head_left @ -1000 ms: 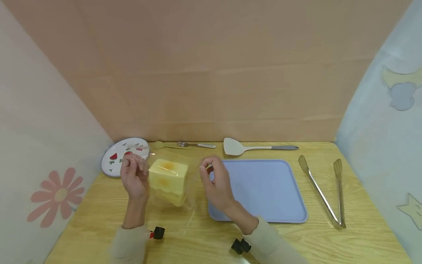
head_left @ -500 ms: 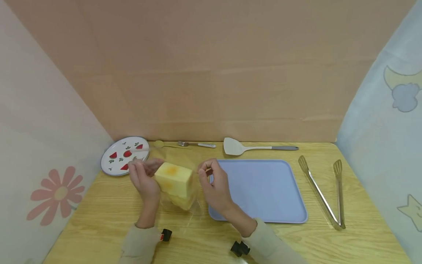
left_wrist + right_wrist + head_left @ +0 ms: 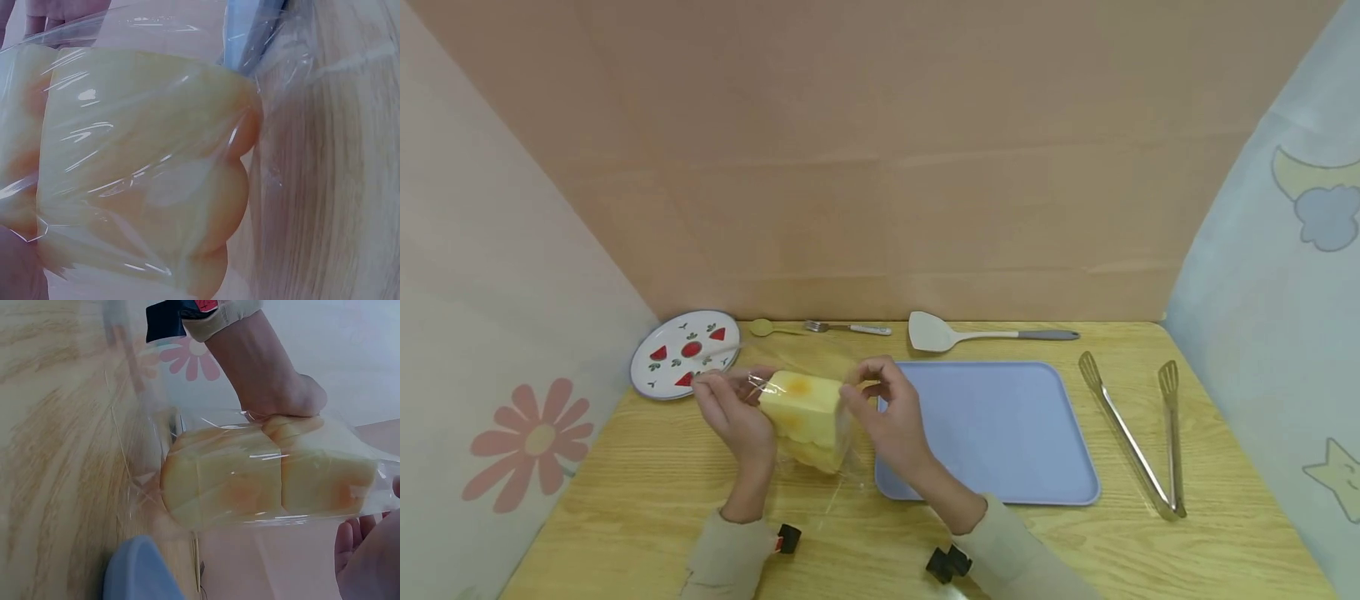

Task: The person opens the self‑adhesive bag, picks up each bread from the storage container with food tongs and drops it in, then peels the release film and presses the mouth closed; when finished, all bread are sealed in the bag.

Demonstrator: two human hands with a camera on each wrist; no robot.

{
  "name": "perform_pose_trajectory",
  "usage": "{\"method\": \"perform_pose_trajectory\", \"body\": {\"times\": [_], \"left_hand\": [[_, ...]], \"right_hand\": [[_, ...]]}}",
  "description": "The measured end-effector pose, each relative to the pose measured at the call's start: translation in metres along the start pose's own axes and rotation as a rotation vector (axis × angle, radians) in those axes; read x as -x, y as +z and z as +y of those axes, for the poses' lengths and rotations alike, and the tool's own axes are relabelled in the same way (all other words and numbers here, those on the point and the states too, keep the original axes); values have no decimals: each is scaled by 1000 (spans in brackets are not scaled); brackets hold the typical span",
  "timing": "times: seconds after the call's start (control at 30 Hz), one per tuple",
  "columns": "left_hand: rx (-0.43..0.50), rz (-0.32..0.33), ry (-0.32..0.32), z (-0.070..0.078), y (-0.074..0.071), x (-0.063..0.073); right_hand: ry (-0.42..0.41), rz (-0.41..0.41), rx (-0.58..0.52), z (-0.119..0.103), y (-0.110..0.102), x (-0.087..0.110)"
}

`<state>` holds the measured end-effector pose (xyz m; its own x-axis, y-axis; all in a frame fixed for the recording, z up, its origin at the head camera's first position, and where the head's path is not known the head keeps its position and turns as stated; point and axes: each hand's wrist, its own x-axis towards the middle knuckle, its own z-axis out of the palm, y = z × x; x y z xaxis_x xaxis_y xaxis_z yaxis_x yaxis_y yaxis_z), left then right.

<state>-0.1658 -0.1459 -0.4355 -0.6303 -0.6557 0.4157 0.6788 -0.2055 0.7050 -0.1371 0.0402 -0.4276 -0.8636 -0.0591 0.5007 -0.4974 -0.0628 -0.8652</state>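
A pale yellow loaf of bread (image 3: 801, 410) with browned patches lies inside a clear plastic bag (image 3: 134, 506), held up above the table. On its left side my left hand (image 3: 737, 417) grips the bag, with the palm near the loaf. My right hand (image 3: 891, 412) pinches the plastic at the loaf's right end between thumb and fingers. The left wrist view shows the wrapped bread (image 3: 144, 150) close up, its lobed edge facing the wooden table. In the right wrist view two sections of bread (image 3: 225, 481) sit side by side under shiny film.
A blue tray (image 3: 992, 433) lies right of the bag, partly behind my right hand. Steel tongs (image 3: 1138, 450) are spread further right. Along the back are a spatula (image 3: 932, 333), a fork (image 3: 842, 328), a yellow spoon (image 3: 762, 327) and a watermelon-patterned plate (image 3: 670, 346).
My left hand has moved right and slightly down with the bagged bread, uncovering more of the plate. The loaf has shifted right, close to my right hand, which stays almost in place.
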Motion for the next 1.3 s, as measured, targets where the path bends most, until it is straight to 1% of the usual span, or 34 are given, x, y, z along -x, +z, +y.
{"method": "perform_pose_trajectory", "body": {"times": [0.13, 0.23, 0.4, 0.57, 0.7, 0.77, 0.87, 1.0, 1.1, 1.2, 1.3], "left_hand": [[-38, -4, -14, 0, 2, 3], [-45, 2, -34, 1, 3, 5], [-42, 9, -53, 2, 5, 6], [-63, 22, -51, -1, 2, 6], [-112, 33, -24, -3, 0, 6], [-141, 26, -9, -3, -1, 5], [-160, 4, 9, -2, -1, 3], [-143, -32, 30, -1, -2, -1], [-135, -43, 48, 0, -3, -4], [-150, -24, 90, 2, -2, -7], [-151, -3, 157, 6, 2, -11]], "right_hand": [[-21, 53, -63, 1, 1, -2], [-18, 95, -105, 0, 1, -3], [29, 147, -167, -3, 2, -4], [66, 179, -207, -6, 3, -7], [69, 181, -273, -4, 4, -8], [69, 187, -296, -2, 4, -8], [70, 198, -327, -2, 6, -7], [58, 208, -373, -2, 8, -6], [37, 210, -397, -2, 11, -5], [17, 208, -414, -2, 13, -4], [0, 203, -430, -2, 14, -4]]}}
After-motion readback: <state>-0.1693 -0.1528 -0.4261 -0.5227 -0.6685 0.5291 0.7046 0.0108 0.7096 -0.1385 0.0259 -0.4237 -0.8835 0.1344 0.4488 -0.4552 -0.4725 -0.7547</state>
